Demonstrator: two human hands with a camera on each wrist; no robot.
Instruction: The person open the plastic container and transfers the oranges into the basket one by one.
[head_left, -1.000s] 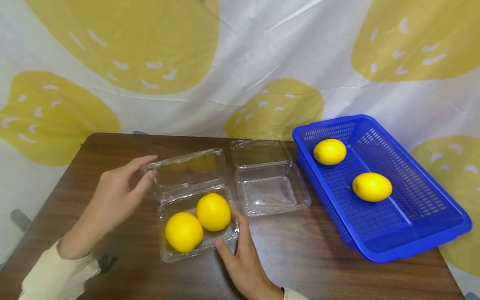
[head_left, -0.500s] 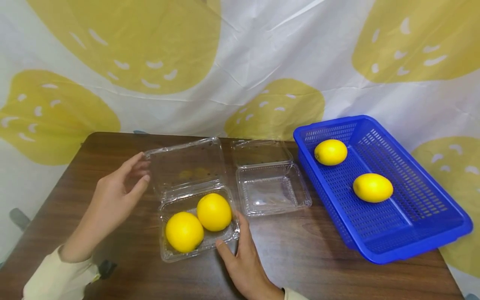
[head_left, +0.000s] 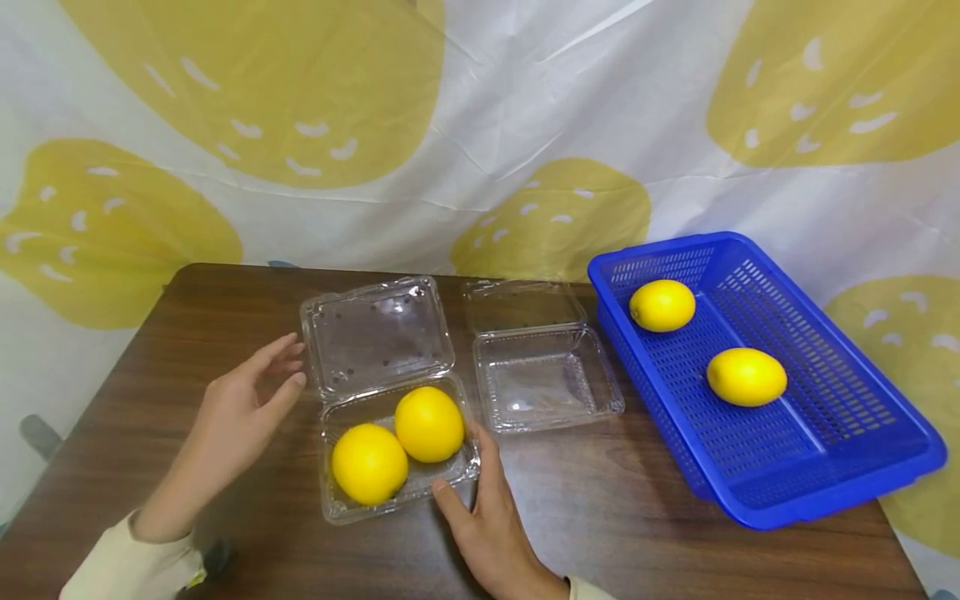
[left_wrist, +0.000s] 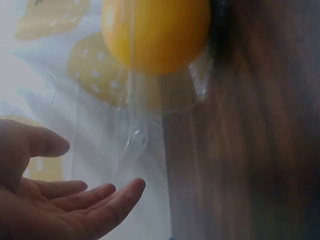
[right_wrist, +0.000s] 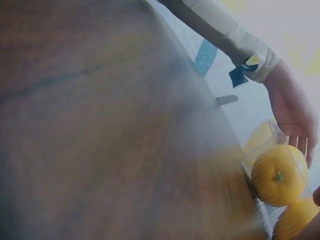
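A clear plastic clamshell container (head_left: 386, 492) lies on the table with two oranges (head_left: 370, 464) (head_left: 430, 424) in its base. Its hinged lid (head_left: 375, 337) is tipped back, away from the person. My right hand (head_left: 498, 525) grips the base's near right corner, thumb at the front edge and fingers along the right side. Just left of the lid, my left hand (head_left: 232, 425) is held with thumb and fingers apart and nothing between them. The left wrist view shows this left hand (left_wrist: 65, 205) below an orange (left_wrist: 157, 35). Only a sliver of the right hand enters the right wrist view.
A second clear container (head_left: 536, 379), lid back and nothing inside, stands right of the first. Farther right, a blue plastic basket (head_left: 720, 442) holds two lemons (head_left: 662, 306) (head_left: 747, 377). A patterned cloth (head_left: 495, 108) hangs behind the wooden table (head_left: 637, 533).
The lid has swung back and down from its raised tilt, and my left hand has let go of its edge. My right hand and the oranges have stayed put.
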